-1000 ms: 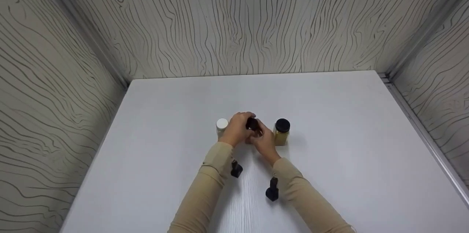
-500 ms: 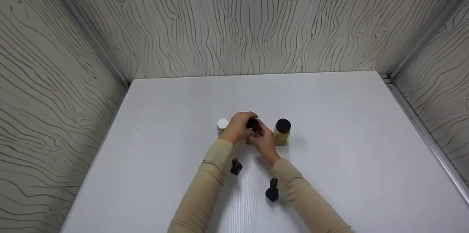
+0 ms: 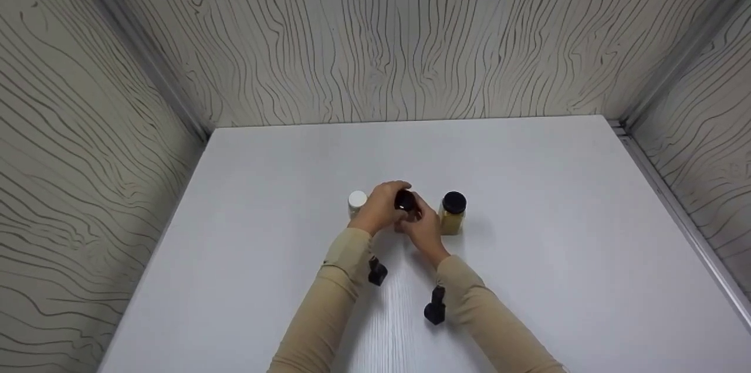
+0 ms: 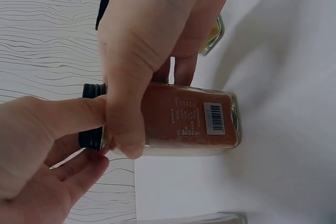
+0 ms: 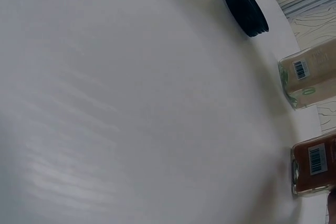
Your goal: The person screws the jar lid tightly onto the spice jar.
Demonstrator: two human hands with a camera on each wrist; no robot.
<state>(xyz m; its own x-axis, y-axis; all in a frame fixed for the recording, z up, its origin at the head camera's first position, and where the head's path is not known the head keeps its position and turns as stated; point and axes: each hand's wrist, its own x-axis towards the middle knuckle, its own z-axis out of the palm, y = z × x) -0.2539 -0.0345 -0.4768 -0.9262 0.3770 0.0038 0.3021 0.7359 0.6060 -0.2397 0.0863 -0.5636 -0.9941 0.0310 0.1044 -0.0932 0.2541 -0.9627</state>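
Observation:
My right hand [image 3: 423, 227] holds a glass jar [image 4: 181, 116] of reddish-brown contents round its body, thumb across the side near the neck. From above, my left hand [image 3: 380, 209] pinches the jar's black lid [image 4: 92, 138] between thumb and fingers. The jar stands upright, its barcode label showing low on the side in both wrist views. To its left is a white-topped jar [image 3: 357, 202], whose pale tan contents [image 5: 315, 80] show in the right wrist view. A jar of yellow contents with a black lid [image 3: 453, 217] stands close on the right.
In the right wrist view a loose black ridged lid [image 5: 245, 11] lies on the white table [image 5: 131, 93]. Wood-patterned panels [image 3: 375, 39] rise behind the table and at both sides. A black wrist camera [image 3: 377, 272] hangs below the left sleeve, another [image 3: 435, 309] beside the right.
Both hands stay on the jar in nearly the same place, with the left fingers still at the lid. The head view has shifted very slightly.

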